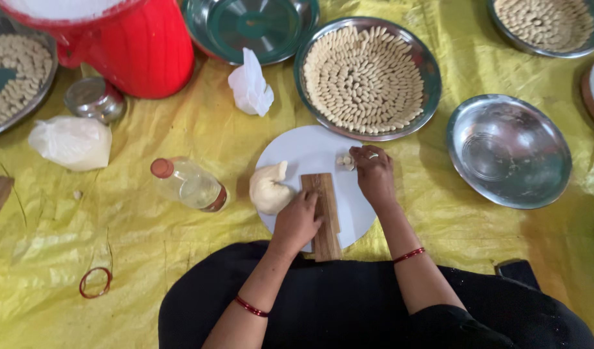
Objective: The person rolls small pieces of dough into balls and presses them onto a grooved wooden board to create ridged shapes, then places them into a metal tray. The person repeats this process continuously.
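A round white board (303,152) lies on the yellow sheet in front of me. A ridged wooden block (325,213) rests on it, and my left hand (297,223) presses on the block's left side. Beside that hand sits a lump of pale dough (269,188). My right hand (373,174) is closed at the board's upper right, fingertips on a few small shaped dough pieces (344,161). Just beyond is a steel plate (430,64) filled with several rows of shaped pieces.
An empty steel bowl (509,150) sits to the right; a green-tinted steel plate (258,26) and red bucket (135,45) lie further away. A bottle of oil (190,184), white plastic bags (71,142), a steel lid (95,98) and other filled plates (12,74) lie left and far right.
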